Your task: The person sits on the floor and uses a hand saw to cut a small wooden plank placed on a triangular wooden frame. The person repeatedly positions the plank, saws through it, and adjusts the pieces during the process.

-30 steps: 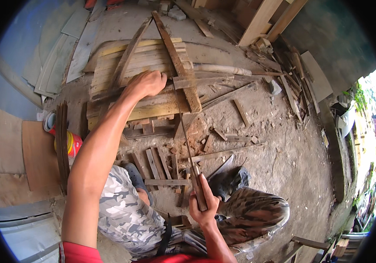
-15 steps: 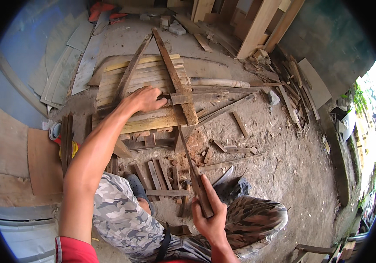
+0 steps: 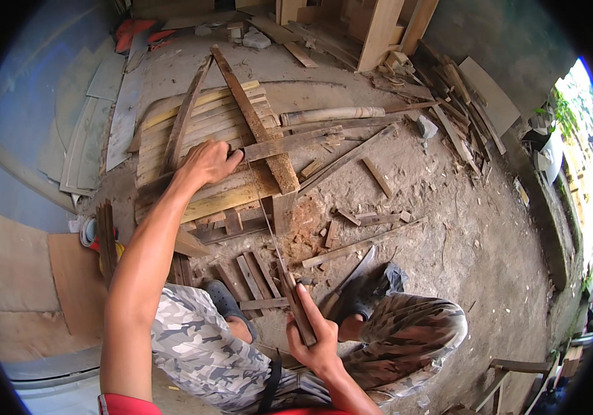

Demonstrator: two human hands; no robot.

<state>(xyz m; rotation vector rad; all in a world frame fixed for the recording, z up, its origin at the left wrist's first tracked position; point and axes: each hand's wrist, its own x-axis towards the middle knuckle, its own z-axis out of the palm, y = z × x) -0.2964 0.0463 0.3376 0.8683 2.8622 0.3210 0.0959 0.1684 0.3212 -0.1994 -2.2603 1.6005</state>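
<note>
My left hand [image 3: 206,163] is closed around a dark wooden strip [image 3: 296,142] that lies across the planks and a slanting bar. Low in front of me, my right hand [image 3: 316,335] grips the brown wooden handle of a narrow-bladed handsaw [image 3: 274,242]. The index finger lies along that handle. Rising from it, the thin blade leads up to the strip close beside my left thumb. Two wooden bars meet in a peak; the right bar [image 3: 245,97] runs down past the strip. Beneath them is a slatted stack of planks [image 3: 220,200].
Another blade [image 3: 360,268] lies by my right foot. Short wood offcuts [image 3: 251,277] and sawdust [image 3: 303,214] cover the floor ahead. A scrap wood pile [image 3: 459,114] leans along the right wall. Boards [image 3: 383,38] stand at the back; panels [image 3: 89,138] line the left wall.
The saw blade has swung left, its upper end now beside my left thumb instead of by the plank ends. My left hand keeps its hold on the strip. The whole view has shifted slightly.
</note>
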